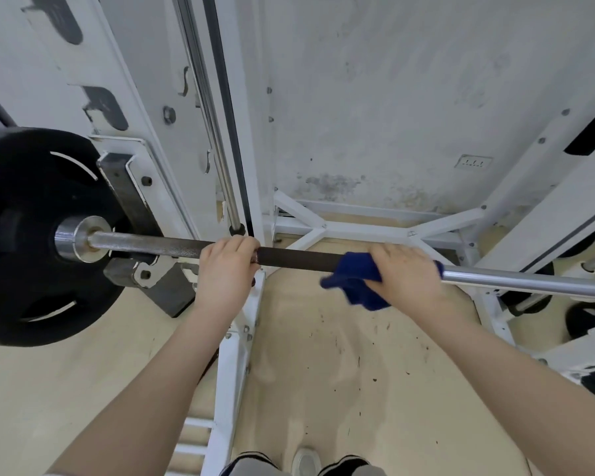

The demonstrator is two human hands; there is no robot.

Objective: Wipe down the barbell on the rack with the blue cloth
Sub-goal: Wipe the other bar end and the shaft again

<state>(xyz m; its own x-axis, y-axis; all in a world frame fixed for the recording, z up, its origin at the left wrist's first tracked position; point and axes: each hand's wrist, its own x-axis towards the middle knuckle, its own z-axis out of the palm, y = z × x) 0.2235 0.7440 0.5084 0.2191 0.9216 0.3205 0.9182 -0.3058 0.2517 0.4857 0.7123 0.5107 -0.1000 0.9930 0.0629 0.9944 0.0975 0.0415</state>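
Note:
The barbell [299, 258] lies level across the white rack, with a dark knurled stretch in the middle and shiny steel to the right. My left hand [225, 269] grips the bar from above, just left of the dark stretch. My right hand [406, 273] wraps the blue cloth [356, 281] round the bar where the dark part meets the bright steel. A corner of the cloth hangs down on the left of that hand. A black weight plate [31, 235] sits on the bar's left sleeve.
White rack uprights [234, 132] and a floor brace [361, 231] stand behind the bar, against a stained wall. More black plates [588, 317] lie low at the right. Beige floor with dark specks lies below; my shoes [306, 462] show at the bottom edge.

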